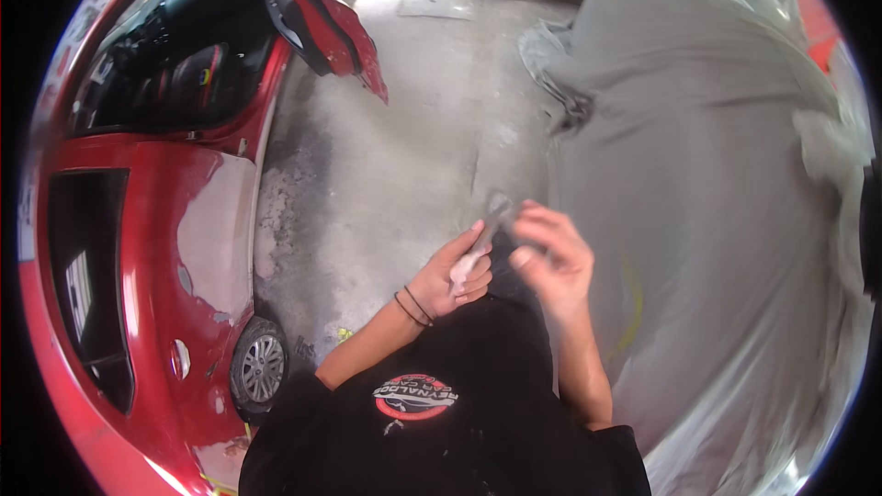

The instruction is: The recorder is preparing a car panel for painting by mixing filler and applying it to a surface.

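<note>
My left hand (448, 277) is closed around a slim, flat tool with a pale, pinkish-white lower part (466, 268) and a grey upper end (497, 208). It tilts up and to the right, and its exact kind is too blurred to make out. Close beside the grey end is my right hand (562, 262), smeared by motion, its thumb and fingers apart. I see nothing held in it. Both hands are in front of my black shirt (496, 386).
To the left stands a red car (152, 248) with a pale sanded patch (219, 234) above its rear wheel (261, 366); its front door (335, 23) hangs open. A grey sheet (707, 220) covers a large shape on the right. Concrete floor (404, 147) lies between them.
</note>
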Demonstrator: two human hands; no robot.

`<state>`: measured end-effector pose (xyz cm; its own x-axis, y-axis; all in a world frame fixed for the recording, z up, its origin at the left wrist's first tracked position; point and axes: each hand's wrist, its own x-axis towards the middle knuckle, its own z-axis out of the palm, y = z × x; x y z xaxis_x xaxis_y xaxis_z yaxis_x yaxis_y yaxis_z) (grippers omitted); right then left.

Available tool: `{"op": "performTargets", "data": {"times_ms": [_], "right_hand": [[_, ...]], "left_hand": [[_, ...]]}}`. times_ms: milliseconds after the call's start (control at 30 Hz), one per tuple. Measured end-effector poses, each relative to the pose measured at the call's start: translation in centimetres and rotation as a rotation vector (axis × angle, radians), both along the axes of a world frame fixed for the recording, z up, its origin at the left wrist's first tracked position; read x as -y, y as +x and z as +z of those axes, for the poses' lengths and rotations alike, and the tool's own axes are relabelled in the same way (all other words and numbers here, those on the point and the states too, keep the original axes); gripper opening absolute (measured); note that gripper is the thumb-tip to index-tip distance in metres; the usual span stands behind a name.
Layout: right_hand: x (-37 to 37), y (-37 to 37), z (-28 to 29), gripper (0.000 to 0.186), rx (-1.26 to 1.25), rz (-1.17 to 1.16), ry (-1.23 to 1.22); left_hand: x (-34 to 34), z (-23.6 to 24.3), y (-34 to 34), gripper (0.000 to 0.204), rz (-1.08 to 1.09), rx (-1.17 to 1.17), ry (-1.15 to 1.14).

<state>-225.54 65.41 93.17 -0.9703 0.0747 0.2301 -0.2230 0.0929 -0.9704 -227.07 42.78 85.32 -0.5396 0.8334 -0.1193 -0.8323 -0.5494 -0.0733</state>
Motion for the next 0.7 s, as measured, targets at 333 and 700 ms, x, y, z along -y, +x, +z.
{"op": "performTargets", "data": {"times_ms": [333,700], "right_hand": [[-16.2,-31.1,4.0,0.045,0.612,0.127,-0.996],[-14.9,-69.9,3.1,0.034,0.765,0.1,-0.946]], "left_hand": [[-11.1,11.8,-37.7,0.037,0.684,-0.357,-0.972],[-14.5,10.4,-77.2,0.048,0.896,-0.779,-0.964]]}}
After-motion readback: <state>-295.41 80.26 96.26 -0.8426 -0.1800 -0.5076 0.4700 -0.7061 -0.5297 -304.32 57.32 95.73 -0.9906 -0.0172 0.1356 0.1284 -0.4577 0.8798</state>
